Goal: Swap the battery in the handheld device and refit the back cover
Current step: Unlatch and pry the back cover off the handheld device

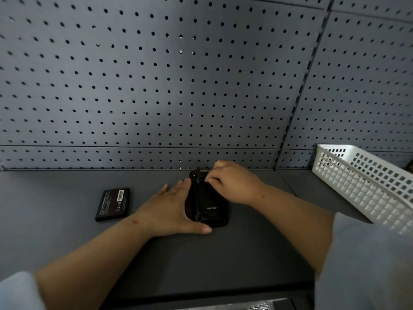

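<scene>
Hiding device (206,204) edges, left hand (172,211) spread flat, right hand (232,182) grip pinching its top.

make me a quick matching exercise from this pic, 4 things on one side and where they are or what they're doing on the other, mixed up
Things:
1. loose battery
2. white basket
3. left hand
4. right hand

Places/states:
A. fingers at the far end of the handheld device
B. lying flat, left of the device
C. far right of the bench
D. braced against the device's left side

Pairs: 1-B, 2-C, 3-D, 4-A
</scene>
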Tool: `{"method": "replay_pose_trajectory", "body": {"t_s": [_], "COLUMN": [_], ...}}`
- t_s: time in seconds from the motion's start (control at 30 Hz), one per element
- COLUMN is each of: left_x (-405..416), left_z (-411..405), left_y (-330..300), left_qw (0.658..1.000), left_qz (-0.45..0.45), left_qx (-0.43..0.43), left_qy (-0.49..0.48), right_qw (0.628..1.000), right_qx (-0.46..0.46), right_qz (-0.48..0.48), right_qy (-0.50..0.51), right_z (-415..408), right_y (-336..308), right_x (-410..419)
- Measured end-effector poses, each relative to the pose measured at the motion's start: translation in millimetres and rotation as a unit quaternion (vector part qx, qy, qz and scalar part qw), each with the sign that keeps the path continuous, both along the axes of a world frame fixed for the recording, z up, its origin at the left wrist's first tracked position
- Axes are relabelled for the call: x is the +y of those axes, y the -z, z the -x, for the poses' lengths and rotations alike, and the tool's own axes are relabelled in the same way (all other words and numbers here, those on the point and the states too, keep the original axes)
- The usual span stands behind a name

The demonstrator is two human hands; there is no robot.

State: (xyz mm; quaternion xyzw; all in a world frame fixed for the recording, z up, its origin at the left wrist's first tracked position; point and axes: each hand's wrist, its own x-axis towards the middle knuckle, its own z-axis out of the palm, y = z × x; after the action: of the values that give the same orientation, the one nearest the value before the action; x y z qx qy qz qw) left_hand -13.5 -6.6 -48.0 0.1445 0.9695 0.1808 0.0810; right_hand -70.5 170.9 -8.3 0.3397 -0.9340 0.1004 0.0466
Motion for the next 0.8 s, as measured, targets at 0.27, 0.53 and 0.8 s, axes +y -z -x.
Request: {"method": "replay_pose_trajectory", "body": {"t_s": [0.27,0.53,0.8], "left_x": [2.7,4.3,4.2], "left_z": [-4.9,-5.9,-5.2], "left_y": [0.0,-1.0,0.2], "left_qw": [0.999,0.999,0.998], "left_qz": [0.010,0.010,0.005], "left_qx": [0.032,0.042,0.056], "left_qy": [-0.003,-0.008,-0.014], "right_qw": [0.999,0.998,0.996], "right_qx": [0.022,0.029,-0.027], "right_qz": [0.007,0.003,-0.029], "right_qy": [0.028,0.062,0.083], "right_z": [-13.7,-10.6,2.4], "right_y": [10.5,12.8,1.1], "right_x": [1.5,-7.8,-17.8]}}
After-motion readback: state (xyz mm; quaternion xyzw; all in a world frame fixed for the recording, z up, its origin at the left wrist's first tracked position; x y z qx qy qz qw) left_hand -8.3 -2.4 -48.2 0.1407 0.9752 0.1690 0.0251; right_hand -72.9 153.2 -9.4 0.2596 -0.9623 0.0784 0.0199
